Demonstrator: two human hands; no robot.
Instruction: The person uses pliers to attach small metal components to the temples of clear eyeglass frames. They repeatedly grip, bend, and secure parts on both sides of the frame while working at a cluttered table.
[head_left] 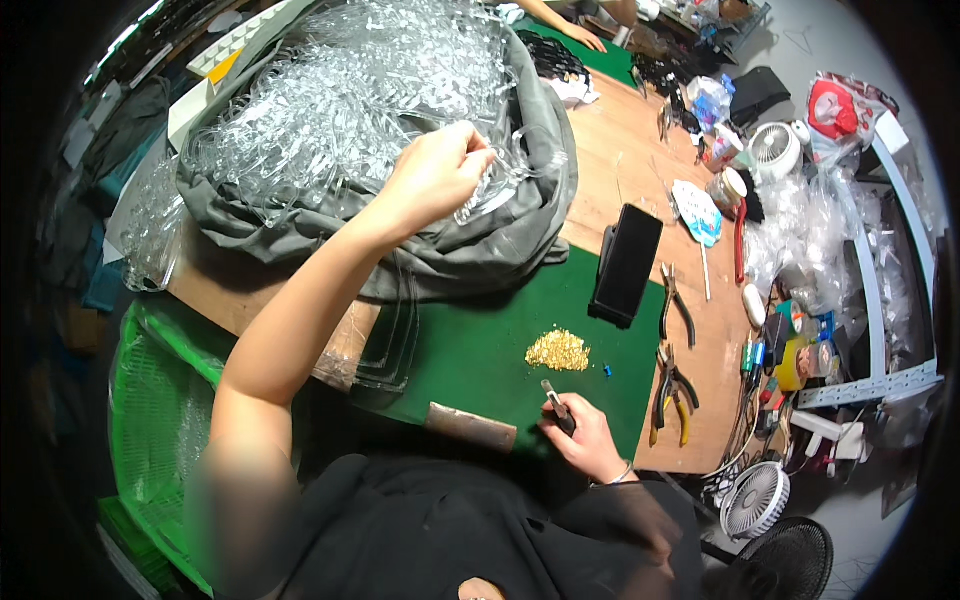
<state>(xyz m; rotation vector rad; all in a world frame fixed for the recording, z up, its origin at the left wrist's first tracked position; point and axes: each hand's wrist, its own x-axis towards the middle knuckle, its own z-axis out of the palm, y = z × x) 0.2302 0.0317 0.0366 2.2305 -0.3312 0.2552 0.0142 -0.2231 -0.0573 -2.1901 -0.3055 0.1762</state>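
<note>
While the left hand (440, 178) hangs over the grey sack (475, 265) heaped with clear plastic pieces (350, 90), its fingers curl and press together; whether they pinch a piece, I cannot tell. The right hand (588, 445) has its fingers closed around a dark-handled tool (563, 417), the tip near a pile of gold bits (558, 351) on the green mat (470, 330). Right of the mat, two pairs of pliers (678, 306) (674, 378) lie on the bench (625, 150).
</note>
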